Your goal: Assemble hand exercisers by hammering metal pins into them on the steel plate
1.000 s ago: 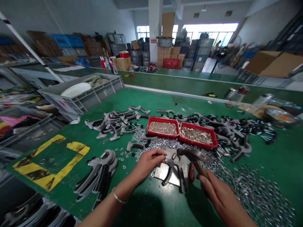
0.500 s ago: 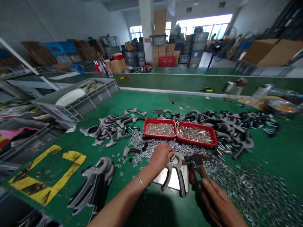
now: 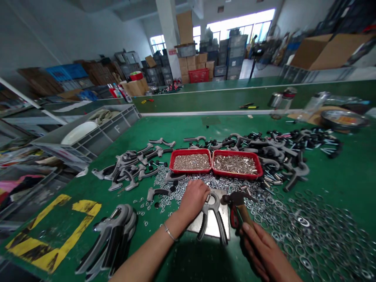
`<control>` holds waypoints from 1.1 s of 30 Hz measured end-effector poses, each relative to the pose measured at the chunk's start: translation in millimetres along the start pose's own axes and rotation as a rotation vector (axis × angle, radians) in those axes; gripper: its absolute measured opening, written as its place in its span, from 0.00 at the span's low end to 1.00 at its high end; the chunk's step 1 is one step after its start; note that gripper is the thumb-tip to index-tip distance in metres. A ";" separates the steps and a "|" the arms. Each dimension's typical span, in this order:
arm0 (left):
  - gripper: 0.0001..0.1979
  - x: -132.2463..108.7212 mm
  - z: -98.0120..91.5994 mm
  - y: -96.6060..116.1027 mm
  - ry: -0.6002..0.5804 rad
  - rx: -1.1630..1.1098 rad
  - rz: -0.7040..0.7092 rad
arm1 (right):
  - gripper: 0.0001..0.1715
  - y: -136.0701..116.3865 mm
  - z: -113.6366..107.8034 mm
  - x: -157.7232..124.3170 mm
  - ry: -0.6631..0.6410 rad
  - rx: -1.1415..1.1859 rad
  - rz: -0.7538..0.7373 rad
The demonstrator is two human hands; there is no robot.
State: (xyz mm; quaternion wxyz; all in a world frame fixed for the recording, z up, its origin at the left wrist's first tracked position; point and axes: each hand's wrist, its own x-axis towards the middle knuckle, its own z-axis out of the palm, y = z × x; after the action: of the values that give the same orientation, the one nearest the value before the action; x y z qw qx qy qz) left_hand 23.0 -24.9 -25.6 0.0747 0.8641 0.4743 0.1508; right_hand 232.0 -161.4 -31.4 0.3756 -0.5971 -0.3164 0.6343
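Observation:
My left hand (image 3: 194, 199) is closed at the upper left of a two-handled grey hand grip (image 3: 216, 213) with black handle pads. A small silver pin shows beside its fingertips, which are partly hidden. The hand grip lies on a flat metal plate (image 3: 212, 226), handles towards me. My right hand (image 3: 261, 244) is wrapped round the wooden handle of a claw hammer (image 3: 239, 199). The hammer's head is low, just right of the hand grip and apart from it. Beneath the hammer a red-handled tool (image 3: 234, 216) is partly covered.
Two red trays, one of tiny metal parts (image 3: 172, 161) and one of pins (image 3: 260, 166), stand beyond the plate. Loose washers (image 3: 296, 223) spread right. Grey handle parts (image 3: 126, 166) lie left, near stacked hand grips (image 3: 113, 231). A grey crate (image 3: 111, 127) stands at the left edge.
The whole view has shifted slightly, so things on the table appear farther left. My left hand stays at the hand grip, and the hammer stays low beside it in my right hand.

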 end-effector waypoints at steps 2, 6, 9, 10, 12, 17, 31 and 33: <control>0.10 -3.5 3.7 -0.1 0.033 0.123 0.125 | 0.29 -4.3 -1.2 -1.1 -0.019 -0.011 0.029; 0.11 -4.9 10.5 -2.3 0.042 0.229 0.260 | 0.25 -17.1 -4.4 -1.9 0.018 -0.112 -0.064; 0.09 -3.6 9.7 -4.1 0.021 0.157 0.192 | 0.24 -30.5 -9.3 3.2 0.016 -0.295 -0.189; 0.08 -4.8 7.7 -4.1 0.018 0.107 0.145 | 0.25 -37.2 -10.9 4.7 -0.004 -0.385 -0.220; 0.10 -12.0 1.1 -2.7 0.042 0.001 0.046 | 0.25 -55.2 -12.5 4.9 -0.066 -0.563 -0.280; 0.12 -49.9 -20.3 8.0 0.049 -0.107 -0.048 | 0.23 -101.3 -1.6 1.2 -0.082 -0.845 -0.455; 0.12 -56.5 -38.4 18.8 -0.230 -0.067 -0.155 | 0.26 -90.9 4.7 35.0 -0.232 -0.897 -0.254; 0.12 -57.3 -44.1 15.5 -0.268 -0.052 -0.142 | 0.29 -83.0 -2.7 25.9 -0.245 -0.658 -0.171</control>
State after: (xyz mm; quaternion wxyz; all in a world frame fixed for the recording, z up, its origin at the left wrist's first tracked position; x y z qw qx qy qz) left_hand -8.2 -82.1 9.3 0.1704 0.8387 0.5157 0.0406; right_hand 242.8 -96.4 25.5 0.1742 -0.5769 -0.5952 0.5315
